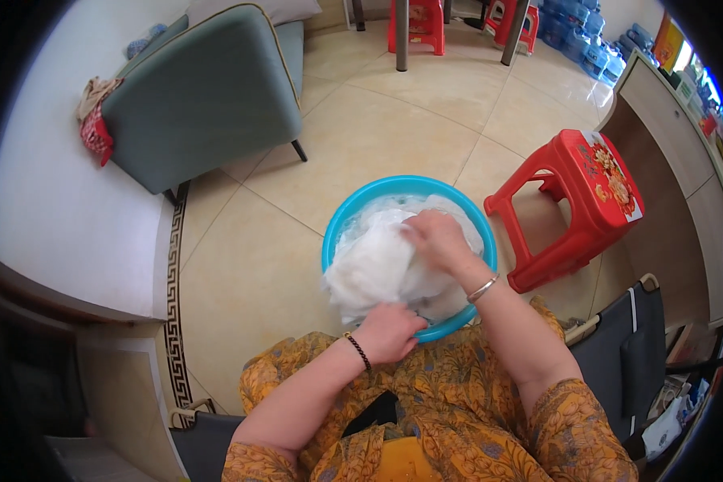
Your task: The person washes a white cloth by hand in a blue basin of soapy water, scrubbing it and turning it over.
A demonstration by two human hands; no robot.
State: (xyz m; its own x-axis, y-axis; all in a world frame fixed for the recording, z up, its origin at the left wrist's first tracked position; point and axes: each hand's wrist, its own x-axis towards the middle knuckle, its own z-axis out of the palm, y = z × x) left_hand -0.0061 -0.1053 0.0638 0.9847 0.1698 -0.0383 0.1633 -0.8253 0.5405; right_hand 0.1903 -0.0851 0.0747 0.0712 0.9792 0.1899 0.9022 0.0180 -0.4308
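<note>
floor (257, 257): beige tile | on it: turquoise basin (394, 181), red stool (586, 201), armchair (205, 100)

Two hands (387, 331) (443, 239), two bracelets (359, 351) (484, 288), one blue basin (410, 183), one sofa (209, 104)

Red plastic stool (586, 201), flowered seat, on glossy beige tile floor (257, 249). Well left of stool: grey-green sofa (201, 96), white wall (48, 185), dark key-pattern border (173, 297) in floor. Just right of stool: pale cabinet (659, 108). Beyond stool: metal table legs (401, 40), more red stools (426, 24), blue water bottles (574, 32). Nearer than stool: dark folding chair (606, 353).
</note>
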